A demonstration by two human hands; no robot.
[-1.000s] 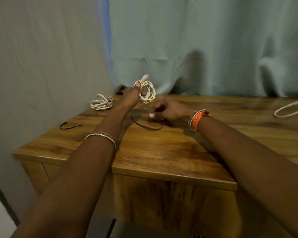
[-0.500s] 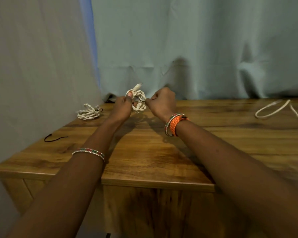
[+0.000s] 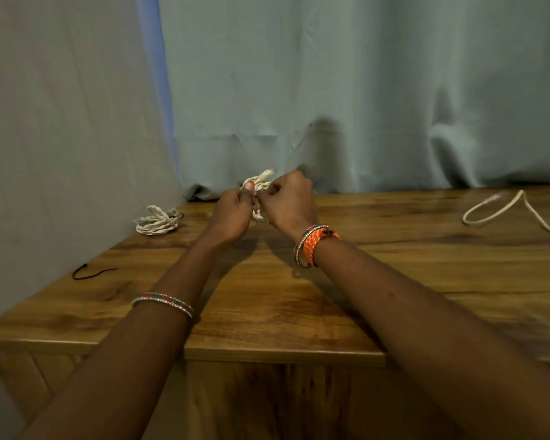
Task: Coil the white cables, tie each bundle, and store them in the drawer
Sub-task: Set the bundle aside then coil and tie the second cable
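Broadly, the wooden counter [image 3: 394, 281] fills the lower frame. At center I see my left hand [image 3: 232, 214] and right hand [image 3: 288, 203] both clenched on the coiled white cable [image 3: 260, 185], held above the surface. A finished bundle [image 3: 156, 221] lies at left, a loose cable [image 3: 502, 211] far right, a black tie [image 3: 91, 272] lower left.

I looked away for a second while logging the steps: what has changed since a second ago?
The right hand left the table, lifting the black tie that lay there, and closed in on the coil the left hand holds, now squeezed narrower. Unchanged: the tied coil, spare tie and loose cable.
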